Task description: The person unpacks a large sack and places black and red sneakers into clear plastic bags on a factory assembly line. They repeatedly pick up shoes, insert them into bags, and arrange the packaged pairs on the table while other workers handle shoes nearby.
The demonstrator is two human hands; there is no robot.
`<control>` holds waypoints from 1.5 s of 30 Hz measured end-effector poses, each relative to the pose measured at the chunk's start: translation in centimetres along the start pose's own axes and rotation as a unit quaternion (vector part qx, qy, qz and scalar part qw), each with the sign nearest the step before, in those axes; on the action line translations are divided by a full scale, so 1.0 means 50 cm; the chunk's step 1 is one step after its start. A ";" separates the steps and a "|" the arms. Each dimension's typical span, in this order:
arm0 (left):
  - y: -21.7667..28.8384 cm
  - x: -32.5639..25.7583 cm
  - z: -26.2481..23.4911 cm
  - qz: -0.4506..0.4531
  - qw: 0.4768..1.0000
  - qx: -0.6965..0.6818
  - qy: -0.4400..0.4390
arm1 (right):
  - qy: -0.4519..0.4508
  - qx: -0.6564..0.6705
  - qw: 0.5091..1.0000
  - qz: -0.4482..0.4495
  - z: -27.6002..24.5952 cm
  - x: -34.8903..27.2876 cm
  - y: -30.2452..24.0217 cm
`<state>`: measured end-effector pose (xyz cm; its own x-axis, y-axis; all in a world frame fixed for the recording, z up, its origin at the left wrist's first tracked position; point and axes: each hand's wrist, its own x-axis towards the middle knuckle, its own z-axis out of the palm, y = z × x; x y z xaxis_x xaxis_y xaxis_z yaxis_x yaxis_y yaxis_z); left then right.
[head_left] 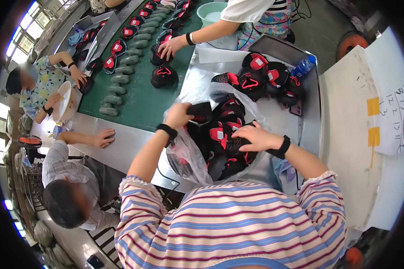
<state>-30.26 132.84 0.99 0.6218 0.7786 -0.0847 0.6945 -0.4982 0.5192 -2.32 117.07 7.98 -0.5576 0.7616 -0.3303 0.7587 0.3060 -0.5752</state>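
Note:
A clear plastic bag (194, 167) lies spread on the metal table in front of me, filled with black and red shoe uppers (217, 134). At the bag's left side my left hand (179, 115) is closed on the edge of a black shoe upper (200, 112). My right hand (255, 137) reaches in from the right, its fingers bent over another black shoe upper (234, 146); part of that grip is hidden. More black and red uppers (251, 83) are piled beyond the bag, on the right.
A green conveyor belt (141, 99) carries rows of uppers and grey-green foot-shaped forms (116, 88). A co-worker's hand (169, 46) touches an upper there. Other people sit at the left. A blue bottle (303, 66) and a phone (296, 108) lie by the right-hand pile.

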 end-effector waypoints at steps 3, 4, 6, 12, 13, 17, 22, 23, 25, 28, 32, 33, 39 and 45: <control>0.034 -0.018 -0.113 -0.046 0.945 -0.322 -0.019 | 0.119 0.083 0.989 -0.038 -0.042 -0.022 0.013; 0.049 -0.027 -0.134 -0.035 0.930 -0.361 -0.053 | 0.146 0.162 0.976 -0.005 -0.058 -0.020 0.003; 0.073 -0.037 -0.152 -0.021 0.906 -0.414 -0.084 | 0.187 0.266 0.946 0.012 -0.086 0.007 -0.013; 0.126 -0.017 -0.110 -0.063 0.761 -0.644 0.041 | 0.144 0.317 0.937 -0.034 -0.101 0.122 -0.074; 0.125 -0.016 -0.115 -0.117 0.700 -0.701 0.064 | 0.169 0.346 0.923 -0.009 -0.090 0.124 -0.060; -0.048 -0.042 0.022 -0.040 0.983 -0.165 -0.063 | 0.223 0.528 0.818 0.056 -0.072 0.132 -0.027; -0.011 -0.060 0.056 -0.066 0.964 0.248 -0.068 | 0.059 0.426 0.876 0.219 -0.052 0.101 0.050; -0.017 -0.042 0.053 -0.114 0.957 0.243 -0.108 | 0.001 0.391 0.890 0.234 -0.040 0.096 0.055; -0.019 -0.026 0.050 -0.123 0.942 0.291 -0.115 | -0.010 0.408 0.885 0.225 -0.019 0.078 0.046; -0.081 -0.007 0.120 0.034 0.918 0.395 0.001 | 0.039 0.460 0.870 0.172 -0.002 0.062 0.054; -0.061 -0.008 0.013 0.059 0.991 0.105 -0.049 | 0.159 0.500 0.848 0.073 -0.026 0.023 0.062; -0.065 -0.025 -0.016 0.109 0.993 -0.019 0.031 | 0.159 0.552 0.817 0.058 -0.045 0.002 0.061; 0.034 -0.098 -0.152 0.150 0.723 -0.673 -0.038 | 0.065 0.737 0.672 -0.030 -0.072 -0.067 0.085; 0.103 -0.113 -0.089 0.148 0.494 -0.849 -0.118 | -0.076 0.756 0.641 -0.105 -0.097 0.033 -0.026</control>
<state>-31.79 127.56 7.91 0.7690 0.6018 0.2156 -0.6188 0.6163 0.4870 -2.60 120.69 11.80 -0.7081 0.6943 -0.1288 -0.4695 -0.5992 -0.6485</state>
